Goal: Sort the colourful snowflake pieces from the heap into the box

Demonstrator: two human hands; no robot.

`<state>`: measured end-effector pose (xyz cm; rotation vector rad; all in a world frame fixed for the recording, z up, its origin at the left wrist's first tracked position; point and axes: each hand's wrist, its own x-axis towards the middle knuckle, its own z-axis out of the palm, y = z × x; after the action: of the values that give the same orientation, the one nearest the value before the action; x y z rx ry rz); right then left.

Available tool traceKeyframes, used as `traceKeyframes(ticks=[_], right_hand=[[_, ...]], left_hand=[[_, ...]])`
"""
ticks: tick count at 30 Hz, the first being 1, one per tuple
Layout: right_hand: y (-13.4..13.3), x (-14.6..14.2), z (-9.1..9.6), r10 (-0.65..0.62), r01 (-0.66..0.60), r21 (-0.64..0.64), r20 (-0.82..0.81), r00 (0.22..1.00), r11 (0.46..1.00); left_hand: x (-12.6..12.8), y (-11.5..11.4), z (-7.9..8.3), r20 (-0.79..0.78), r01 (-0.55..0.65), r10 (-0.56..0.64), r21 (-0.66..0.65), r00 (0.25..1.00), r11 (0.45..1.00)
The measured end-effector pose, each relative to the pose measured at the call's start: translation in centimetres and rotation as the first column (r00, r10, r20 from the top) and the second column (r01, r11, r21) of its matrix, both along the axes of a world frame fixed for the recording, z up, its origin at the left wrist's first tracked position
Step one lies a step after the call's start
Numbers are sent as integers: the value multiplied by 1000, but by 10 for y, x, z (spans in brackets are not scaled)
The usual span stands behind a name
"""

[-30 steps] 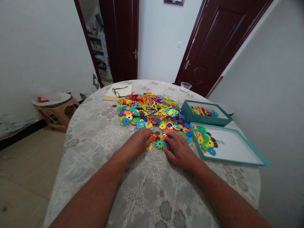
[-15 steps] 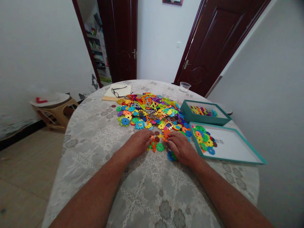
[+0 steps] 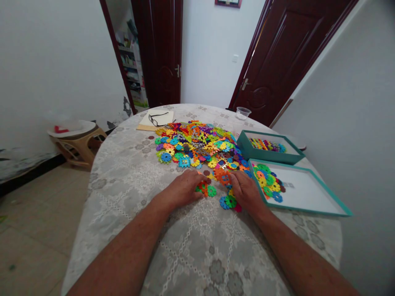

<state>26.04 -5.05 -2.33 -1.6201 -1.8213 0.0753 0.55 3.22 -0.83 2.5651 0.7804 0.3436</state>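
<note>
Between the thumb and fingers of my right hand [image 3: 247,191] is an orange square notched plastic piece [image 3: 222,176]. Blue and green flower-shaped discs, one being a green disc [image 3: 230,201], lie beside that hand. My left hand [image 3: 187,187] rests low at the near edge of the pile, fingers curled over small pieces; what they grip is hidden. A brown disc [image 3: 207,174] and another green disc [image 3: 211,190] lie by its fingertips. Beyond both hands spreads a heap of colourful interlocking pieces [image 3: 197,144].
On the right stand a teal box [image 3: 268,155] holding rows of pieces and a shallow teal-rimmed lid [image 3: 308,210] with loose discs. Glasses [image 3: 156,121] lie on a pad at the back left. A clear plastic bowl [image 3: 243,113] sits at the far edge of the table [image 3: 123,172].
My right hand has shifted right with the orange square piece, which now shows more fully. More of the blue and green discs beside it are visible. The view has moved slightly.
</note>
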Motion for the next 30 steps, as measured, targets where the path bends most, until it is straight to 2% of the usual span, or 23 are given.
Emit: traceKeyframes(ticks=[6, 11, 16, 20, 24, 30], right_hand=[[-2, 0, -1, -14, 12, -30, -77, 997, 999], [0, 2, 2, -108, 98, -73, -146, 983, 993], [7, 10, -3, -174, 158, -109, -156, 972, 981], [12, 14, -6, -162, 139, -137, -176, 971, 981], [18, 15, -1, -112, 78, -187, -184, 977, 979], [39, 12, 5, -48, 27, -223, -89, 995, 974]], left_hand=[[0, 1, 3, -14, -61, 61, 18, 998, 998], [1, 2, 4, 26, -116, 116, 29, 993, 993], [3, 3, 6, 132, -82, 85, -30, 988, 996], [4, 2, 9, 175, -75, 94, -111, 980, 991], [5, 2, 11, 202, -94, 130, -178, 971, 979], [4, 6, 6, 228, -164, 216, -227, 949, 960]])
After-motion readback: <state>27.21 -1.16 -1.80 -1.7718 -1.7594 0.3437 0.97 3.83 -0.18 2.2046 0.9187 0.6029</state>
